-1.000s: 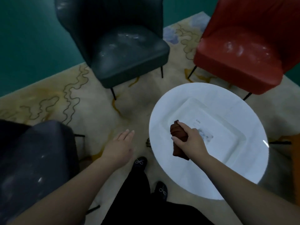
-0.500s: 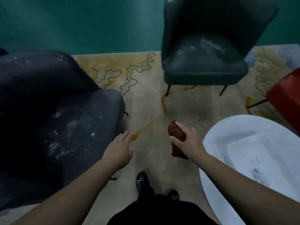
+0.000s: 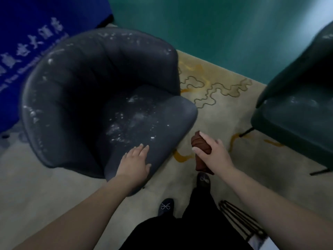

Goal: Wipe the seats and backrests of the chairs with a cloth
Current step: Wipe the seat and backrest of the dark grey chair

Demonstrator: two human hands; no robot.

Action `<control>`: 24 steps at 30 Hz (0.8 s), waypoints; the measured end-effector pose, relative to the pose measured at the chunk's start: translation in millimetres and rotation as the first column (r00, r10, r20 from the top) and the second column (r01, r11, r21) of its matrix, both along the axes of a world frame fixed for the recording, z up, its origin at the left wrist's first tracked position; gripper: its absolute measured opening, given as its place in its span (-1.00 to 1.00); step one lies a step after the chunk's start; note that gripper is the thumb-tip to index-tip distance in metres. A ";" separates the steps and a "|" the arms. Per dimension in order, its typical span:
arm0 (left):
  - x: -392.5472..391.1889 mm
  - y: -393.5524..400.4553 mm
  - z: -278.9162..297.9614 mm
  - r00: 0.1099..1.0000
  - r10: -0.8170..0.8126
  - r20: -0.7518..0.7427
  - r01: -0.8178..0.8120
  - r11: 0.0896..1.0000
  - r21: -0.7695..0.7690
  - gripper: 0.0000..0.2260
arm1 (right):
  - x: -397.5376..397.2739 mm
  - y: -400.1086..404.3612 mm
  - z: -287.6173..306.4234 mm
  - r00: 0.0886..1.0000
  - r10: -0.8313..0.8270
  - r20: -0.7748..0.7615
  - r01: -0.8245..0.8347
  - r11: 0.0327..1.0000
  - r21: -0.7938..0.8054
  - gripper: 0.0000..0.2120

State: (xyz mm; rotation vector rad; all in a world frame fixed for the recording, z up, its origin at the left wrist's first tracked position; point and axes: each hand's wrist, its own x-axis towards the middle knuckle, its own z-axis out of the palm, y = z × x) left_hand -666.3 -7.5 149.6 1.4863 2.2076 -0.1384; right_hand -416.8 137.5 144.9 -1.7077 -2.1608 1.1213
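1. Since half a second ago our view has swung left: the dusty dark grey padded armchair [image 3: 100,105] now fills the middle of the picture, while the dark green chair [image 3: 297,112] has slid to the right edge.
2. Gone from sight are the round white table top and the red chair; only thin black metal legs [image 3: 239,221] show at the lower right.
3. New at the upper left is a blue banner with white lettering [image 3: 27,42], too blurred for us to read.
4. Our left hand [image 3: 134,166] has come over the front edge of the grey chair's seat, where before it hung over the rug. Its fingers lie straight and together, palm down. We cannot tell whether it touches the cushion or floats just above it.
5. Our right hand [image 3: 212,156] keeps its grip on the bunched reddish-brown cloth [image 3: 201,150], fingers and thumb curled round it, a tail of fabric hanging below the fist.
6. That cloth is held in the air above the beige rug with wavy yellow and brown lines [image 3: 216,98], just right of the grey chair's front corner and apart from it.
7. White specks and smears lie across the grey chair's seat and along its backrest rim; the green chair's seat shows pale marks too.
8. Below, we see our black trousers and dark shoes with small bows [image 3: 165,206] on the rug.
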 end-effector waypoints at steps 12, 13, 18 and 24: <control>-6.7 -3.5 -6.9 0.810 0.580 -0.087 -0.583 0.813 -0.002 -0.39 | -88.3 113.0 0.5 0.838 0.545 -0.026 -0.546 0.838 -0.017 -0.38; -3.0 -4.8 -7.7 0.786 0.611 -0.095 -0.614 0.789 -0.009 -0.38 | -94.4 117.9 1.1 0.816 0.577 -0.025 -0.577 0.816 -0.016 -0.38; 12.1 -21.0 -11.6 0.684 0.724 -0.093 -0.728 0.686 -0.014 -0.36 | -127.2 127.2 -1.9 0.718 0.696 -0.032 -0.697 0.717 -0.037 -0.44; 4.9 -39.5 -16.2 0.593 0.803 -0.053 -0.805 0.593 -0.020 -0.37 | -174.8 113.7 -10.0 0.610 0.792 -0.027 -0.791 0.607 -0.078 -0.49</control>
